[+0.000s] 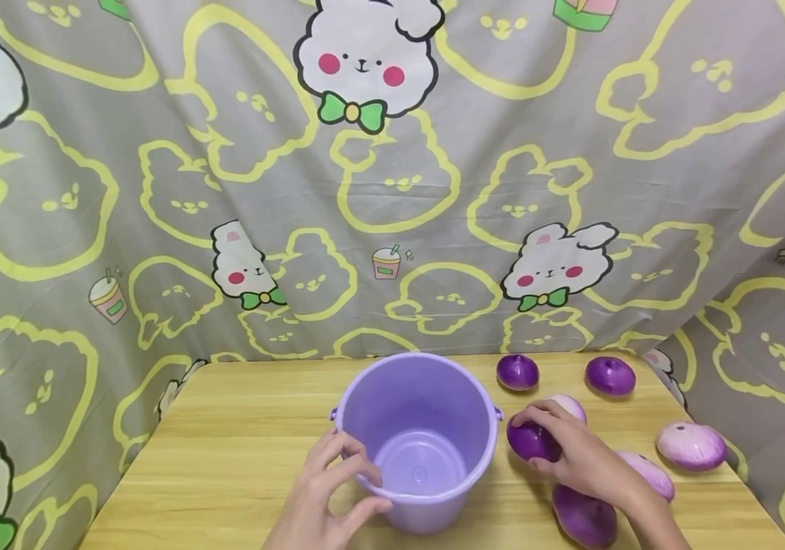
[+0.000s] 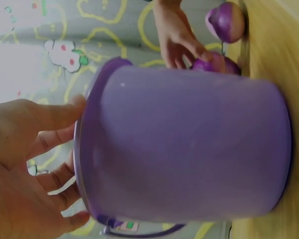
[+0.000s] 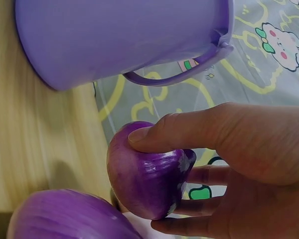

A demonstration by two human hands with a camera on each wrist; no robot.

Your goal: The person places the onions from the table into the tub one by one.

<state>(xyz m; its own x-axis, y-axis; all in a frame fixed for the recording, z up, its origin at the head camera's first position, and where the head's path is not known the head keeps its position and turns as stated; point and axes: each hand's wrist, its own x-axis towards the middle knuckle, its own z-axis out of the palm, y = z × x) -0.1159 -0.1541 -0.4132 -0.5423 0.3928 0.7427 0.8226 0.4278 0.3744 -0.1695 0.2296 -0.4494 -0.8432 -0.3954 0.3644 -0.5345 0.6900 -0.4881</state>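
Observation:
A purple plastic bucket stands upright on the wooden table, its inside showing only bare wall and floor. My left hand grips its near left rim, fingers bent over the edge and thumb on the outer side. To the right of the bucket, my right hand holds a dark purple onion. In the right wrist view the thumb presses one side of that onion, with fingers on the other side. A paler onion is partly hidden behind this hand.
Several other onions lie on the table at right: two dark ones at the back, including one onion near the bucket, a pale onion at the far right, and a dark onion below my right wrist. A patterned curtain hangs behind.

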